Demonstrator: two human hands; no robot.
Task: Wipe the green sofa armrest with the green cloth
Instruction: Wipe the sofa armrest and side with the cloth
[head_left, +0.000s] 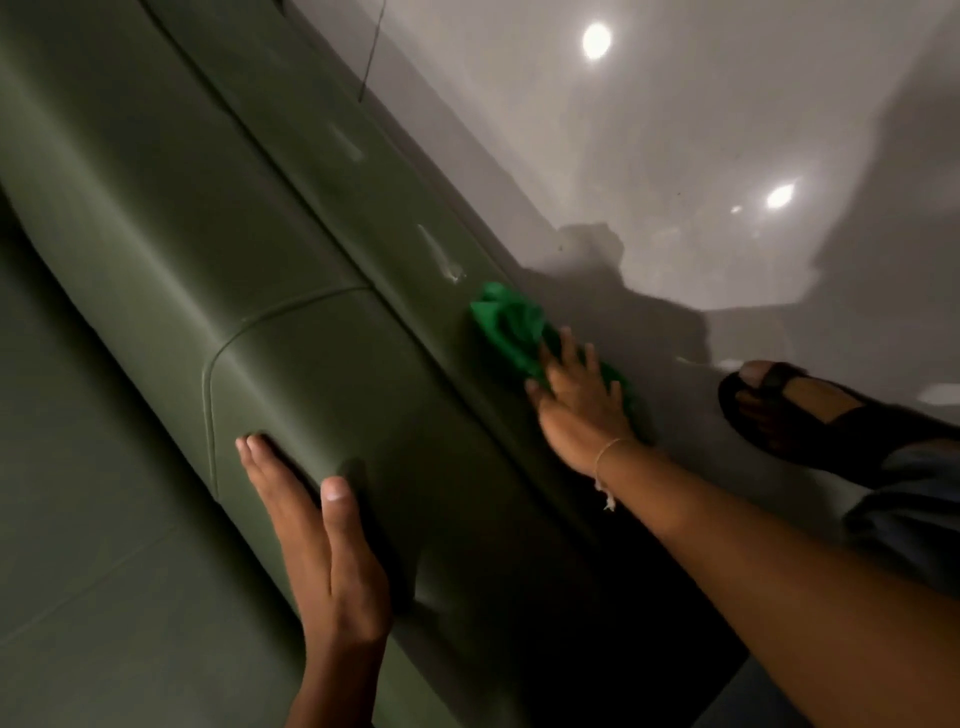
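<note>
The dark green sofa armrest (291, 291) runs diagonally from top left to bottom centre. A bright green cloth (511, 325) is bunched against the armrest's outer side, low near the floor. My right hand (579, 402) presses flat on the cloth with fingers spread, a thin bracelet on the wrist. My left hand (317, 530) lies flat on top of the armrest, fingers straight, holding nothing. Part of the cloth is hidden under my right hand.
The glossy grey floor (675, 156) reflects ceiling lights at the right. My foot in a black sandal (795, 410) stands on the floor just right of the cloth. The sofa seat (67, 519) fills the lower left. Pale scuff marks (441, 254) show on the armrest's side.
</note>
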